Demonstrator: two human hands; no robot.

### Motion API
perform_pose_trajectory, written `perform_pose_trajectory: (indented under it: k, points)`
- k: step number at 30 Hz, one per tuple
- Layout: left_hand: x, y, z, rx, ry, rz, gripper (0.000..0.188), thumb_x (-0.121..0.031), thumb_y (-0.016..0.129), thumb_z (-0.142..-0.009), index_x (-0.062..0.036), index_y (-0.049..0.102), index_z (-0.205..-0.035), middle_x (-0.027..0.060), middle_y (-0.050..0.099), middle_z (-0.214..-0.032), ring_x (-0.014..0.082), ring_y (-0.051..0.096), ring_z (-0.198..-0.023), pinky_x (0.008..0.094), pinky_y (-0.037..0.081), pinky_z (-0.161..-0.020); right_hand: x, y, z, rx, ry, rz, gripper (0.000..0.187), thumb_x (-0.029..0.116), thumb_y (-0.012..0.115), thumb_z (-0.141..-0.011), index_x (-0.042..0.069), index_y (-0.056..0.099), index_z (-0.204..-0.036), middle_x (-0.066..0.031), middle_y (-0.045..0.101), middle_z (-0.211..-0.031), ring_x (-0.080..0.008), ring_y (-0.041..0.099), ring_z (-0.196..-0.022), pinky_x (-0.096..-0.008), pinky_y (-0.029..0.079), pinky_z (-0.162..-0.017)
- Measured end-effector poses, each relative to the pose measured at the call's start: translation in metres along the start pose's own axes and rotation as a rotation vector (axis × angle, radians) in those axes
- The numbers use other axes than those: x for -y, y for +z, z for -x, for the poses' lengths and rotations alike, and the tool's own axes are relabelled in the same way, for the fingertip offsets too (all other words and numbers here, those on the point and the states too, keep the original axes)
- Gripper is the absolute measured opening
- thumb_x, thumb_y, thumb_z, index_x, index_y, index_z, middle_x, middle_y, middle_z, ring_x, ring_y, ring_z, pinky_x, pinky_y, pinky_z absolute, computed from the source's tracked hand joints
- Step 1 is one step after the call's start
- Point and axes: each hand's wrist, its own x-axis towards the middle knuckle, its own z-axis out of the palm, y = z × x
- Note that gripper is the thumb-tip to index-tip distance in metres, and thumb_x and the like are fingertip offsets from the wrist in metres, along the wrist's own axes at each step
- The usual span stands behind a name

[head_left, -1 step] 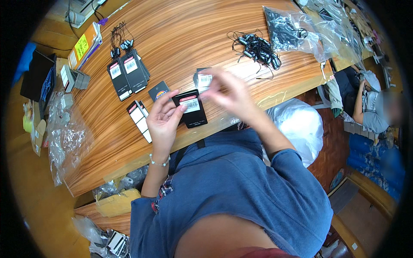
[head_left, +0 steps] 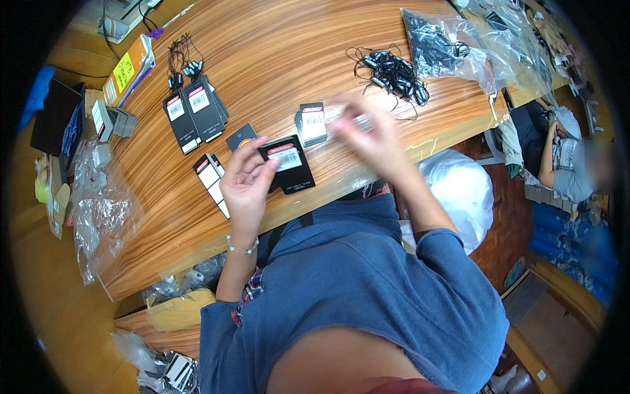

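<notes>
My left hand [head_left: 244,182] is closed on a black hang tag [head_left: 295,176] bearing a white barcode sticker, held above the near edge of the table. To its right, my blurred right hand [head_left: 375,143] hovers; the smear hides whether its fingers hold anything. Between the hands, a small stack of dark tags [head_left: 314,125] with a barcode label on top lies on the wood. Just behind my left fingers rests another dark tag [head_left: 241,136] with a round coloured print. Left of that hand sits a strip of white labels [head_left: 212,184].
Black tags [head_left: 209,117] with attached cords lie in piles at the far left. A tangle of black cords [head_left: 396,76] sits far right, beside a clear plastic bag [head_left: 441,49]. A white bag [head_left: 456,190] stands below the table's edge. Another person [head_left: 571,157] sits at right.
My right hand has moved right, away from the held tag, uncovering the small stack. The tag in my left hand has tilted slightly.
</notes>
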Motion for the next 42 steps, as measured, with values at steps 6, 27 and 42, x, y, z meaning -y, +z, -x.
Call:
perform_pose_trajectory:
  k: [6, 27, 42]
  points:
    - [-0.012, -0.018, -0.025, -0.150, 0.606, -0.191, 0.031, 0.009, 0.059, -0.078, 0.0028, 0.052, -0.107, 0.0126, 0.057, -0.105, 0.0156, 0.058, -0.089, 0.0253, 0.049, -0.078, -0.034, -0.087, -0.011, -0.138, 0.145, 0.595, 0.010, 0.005, 0.063, -0.073, 0.003, 0.063, -0.083, -0.0097, 0.061, -0.073, -0.0185, 0.058, -0.066, -0.0290, 0.045, -0.061]
    - [-0.074, 0.002, -0.078, 0.352, 0.216, -0.142, 0.014, 0.004, 0.058, -0.079, 0.0038, 0.060, -0.093, 0.0079, 0.064, -0.087, 0.0127, 0.062, -0.082, 0.0238, 0.050, -0.074, -0.020, -0.109, -0.072, -0.255, 0.222, -0.455, 0.014, 0.008, 0.050, -0.086, 0.001, 0.055, -0.097, -0.0052, 0.059, -0.074, -0.0115, 0.054, -0.068, -0.0224, 0.043, -0.067]
    - [-0.081, -0.016, -0.106, 0.266, 0.302, -0.022, 0.014, 0.007, 0.056, -0.079, 0.0031, 0.057, -0.093, 0.0140, 0.057, -0.107, 0.0166, 0.058, -0.091, 0.0267, 0.046, -0.083, 0.079, 0.033, -0.130, 0.217, -0.137, -0.745, 0.012, 0.005, 0.059, -0.079, 0.001, 0.058, -0.090, -0.0084, 0.064, -0.080, -0.0121, 0.061, -0.077, -0.0245, 0.049, -0.070]
